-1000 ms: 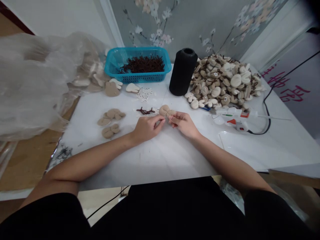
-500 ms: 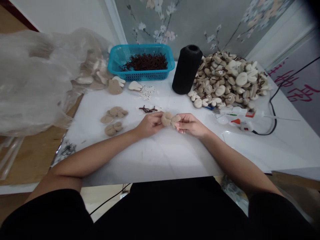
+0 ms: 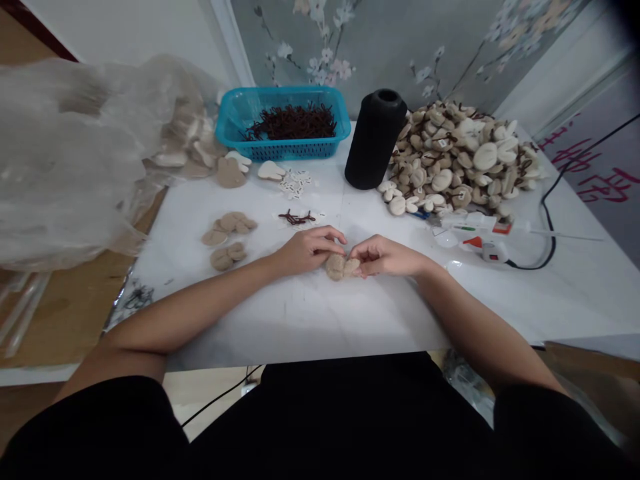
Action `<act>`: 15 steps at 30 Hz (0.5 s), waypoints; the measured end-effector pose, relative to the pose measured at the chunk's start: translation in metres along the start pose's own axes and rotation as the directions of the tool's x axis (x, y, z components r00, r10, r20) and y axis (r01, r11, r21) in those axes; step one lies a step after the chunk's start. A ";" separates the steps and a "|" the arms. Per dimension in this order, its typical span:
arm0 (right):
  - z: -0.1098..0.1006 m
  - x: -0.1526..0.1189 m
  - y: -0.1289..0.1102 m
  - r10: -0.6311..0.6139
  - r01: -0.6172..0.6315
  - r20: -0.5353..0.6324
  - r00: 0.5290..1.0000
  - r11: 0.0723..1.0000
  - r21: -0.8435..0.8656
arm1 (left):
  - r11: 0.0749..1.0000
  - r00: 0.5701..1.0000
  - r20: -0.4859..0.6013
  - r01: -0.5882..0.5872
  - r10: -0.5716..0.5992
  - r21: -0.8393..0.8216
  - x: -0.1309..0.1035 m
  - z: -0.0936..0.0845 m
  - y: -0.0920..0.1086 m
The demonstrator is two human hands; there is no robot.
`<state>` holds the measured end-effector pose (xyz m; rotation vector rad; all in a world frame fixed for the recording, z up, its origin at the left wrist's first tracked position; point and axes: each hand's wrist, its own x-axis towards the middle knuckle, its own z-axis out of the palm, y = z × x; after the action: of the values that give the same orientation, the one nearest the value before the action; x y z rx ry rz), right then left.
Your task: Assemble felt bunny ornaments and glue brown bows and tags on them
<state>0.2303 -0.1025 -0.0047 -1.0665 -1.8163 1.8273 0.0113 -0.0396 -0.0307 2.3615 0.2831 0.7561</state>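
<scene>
A beige plush piece point(image 3: 336, 267) with a round body and ear-like lobes lies low over the white table between my hands. My right hand point(image 3: 383, 256) pinches its lobed end from the right. On the other side, my left hand point(image 3: 313, 249) has its fingers apart and stretched over the top edge of the round part. Just beyond my left hand are several dark brown cord bows point(image 3: 297, 217). Several more beige plush pieces point(image 3: 227, 256) rest to the left, near my left forearm.
A blue basket point(image 3: 284, 151) of brown cords stands at the back, beside a black cylinder point(image 3: 375, 140). Finished-looking plush pieces point(image 3: 450, 160) are heaped at right, behind a glue gun point(image 3: 494, 251) with a cable. A plastic bag point(image 3: 75, 167) covers the left. Small white tags point(image 3: 296, 184) lie mid-table.
The plush piece has come down and toward me. My left hand has loosened from its pinch and spread its fingers, while my right hand has shifted its grip on the lobed end.
</scene>
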 end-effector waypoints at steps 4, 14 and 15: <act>0.003 0.000 -0.003 0.031 -0.033 -0.038 0.999 0.998 -0.045 | 0.997 0.998 0.036 0.041 -0.043 0.060 0.001 -0.001 0.004; 0.011 0.002 -0.010 0.076 -0.082 -0.128 0.989 0.996 -0.047 | 0.987 0.979 0.134 0.159 -0.154 -0.030 0.007 -0.004 0.008; 0.011 0.003 -0.012 0.086 -0.092 -0.133 0.987 0.995 -0.040 | 0.982 0.972 0.165 0.178 -0.165 -0.064 0.008 -0.005 0.008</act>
<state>0.2177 -0.1071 0.0048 -1.2729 -1.7676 1.7274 0.0154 -0.0399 -0.0191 2.2731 0.3765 0.4854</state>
